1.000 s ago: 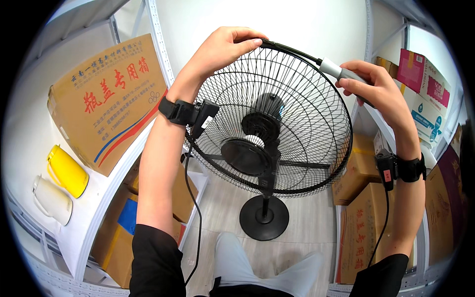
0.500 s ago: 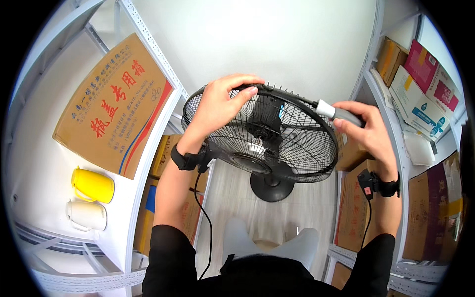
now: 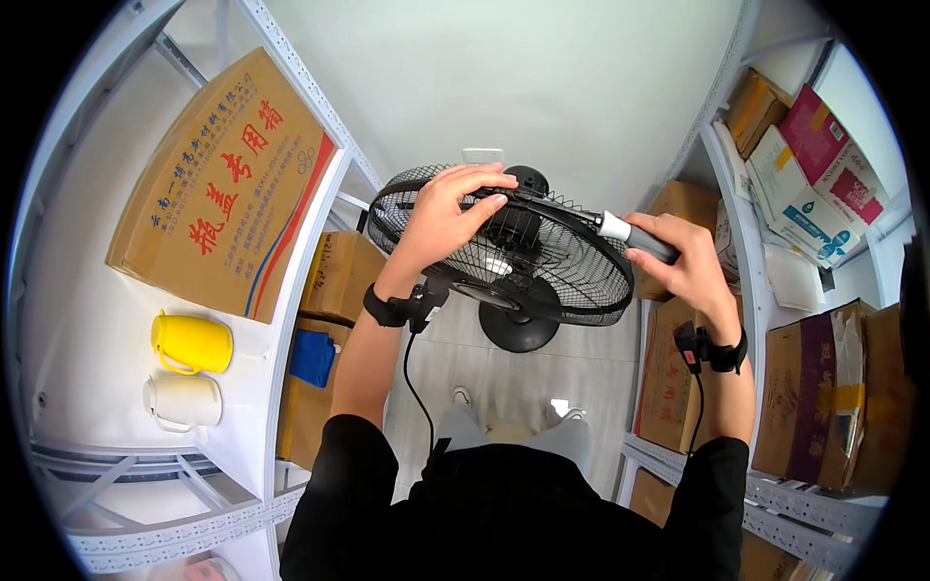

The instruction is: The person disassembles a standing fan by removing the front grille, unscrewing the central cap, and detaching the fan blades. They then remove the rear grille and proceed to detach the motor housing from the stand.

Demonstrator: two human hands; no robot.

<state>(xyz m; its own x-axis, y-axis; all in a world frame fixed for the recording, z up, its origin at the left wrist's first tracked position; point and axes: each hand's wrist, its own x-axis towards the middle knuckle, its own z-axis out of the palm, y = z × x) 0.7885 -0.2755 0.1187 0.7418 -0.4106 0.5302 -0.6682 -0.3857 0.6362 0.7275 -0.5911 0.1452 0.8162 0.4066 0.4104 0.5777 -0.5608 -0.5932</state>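
Clasping fan [image 3: 528, 230], right fingers [image 3: 666, 229] curled round tool [image 3: 635, 237]

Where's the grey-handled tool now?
The grey-handled tool is right of centre in the head view, held in the right hand, its white end beside the black fan.

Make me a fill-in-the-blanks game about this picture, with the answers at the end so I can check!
1. The left hand holds the top of a ____ fan.
2. The right hand holds a tool that has a white collar and a ____ grip.
3. Beside the yellow jug on the shelf is a ____ jug.

Missing words: black; grey; white.
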